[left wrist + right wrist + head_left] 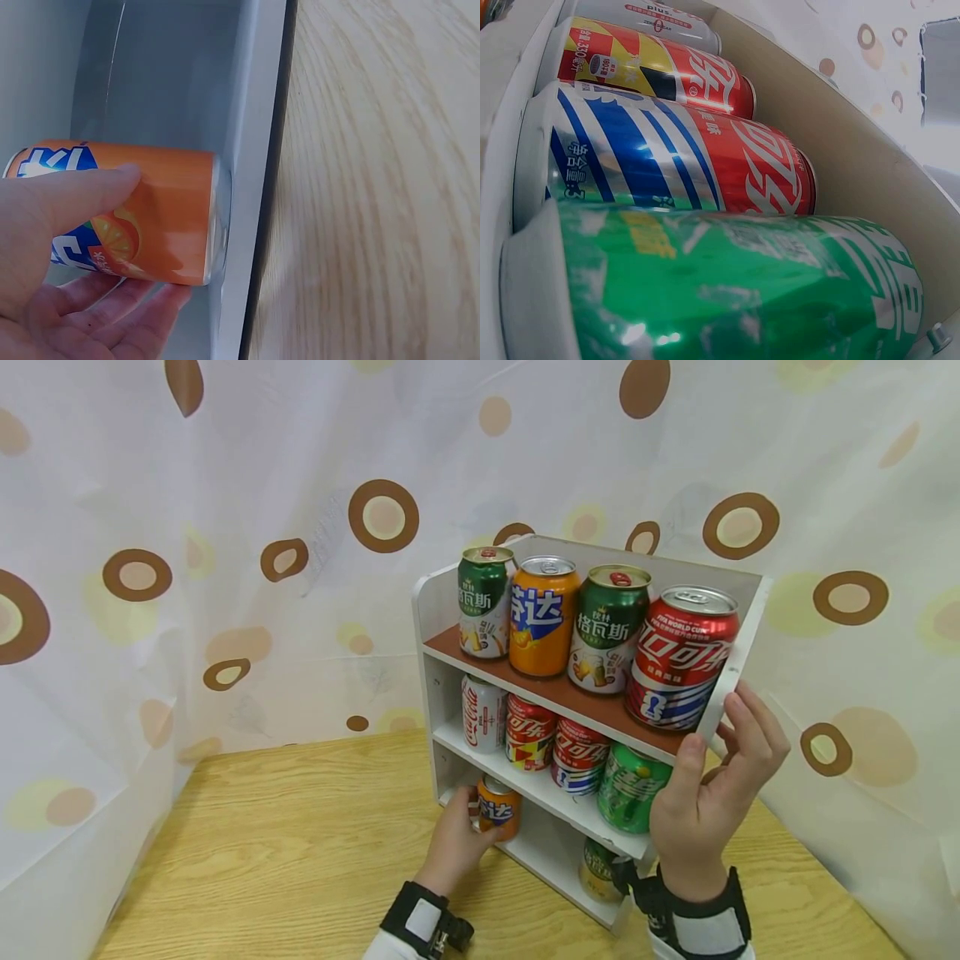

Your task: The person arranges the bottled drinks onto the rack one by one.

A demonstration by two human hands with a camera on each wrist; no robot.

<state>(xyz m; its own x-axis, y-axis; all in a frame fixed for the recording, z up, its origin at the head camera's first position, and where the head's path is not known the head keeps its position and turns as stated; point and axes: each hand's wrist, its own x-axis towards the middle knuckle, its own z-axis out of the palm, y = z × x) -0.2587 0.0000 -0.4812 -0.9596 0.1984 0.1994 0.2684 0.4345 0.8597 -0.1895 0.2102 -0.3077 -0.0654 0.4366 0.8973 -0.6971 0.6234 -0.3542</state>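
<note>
A white three-tier shelf rack stands on the wooden table, loaded with drink cans. On its bottom tier, my left hand grips an orange soda can at the left end. Up close in the left wrist view, the thumb lies over the orange can and the fingers curl beneath, with the can's base right at the shelf's front lip. My right hand holds the rack's right side panel, thumb at the front edge and fingers along the outside. Nearest that wrist is a green can on the middle tier.
The top tier holds two green-and-white cans, an orange can and a red cola can. White and red cans fill the middle tier's left. A green-gold can stands bottom right. A patterned sheet hangs behind.
</note>
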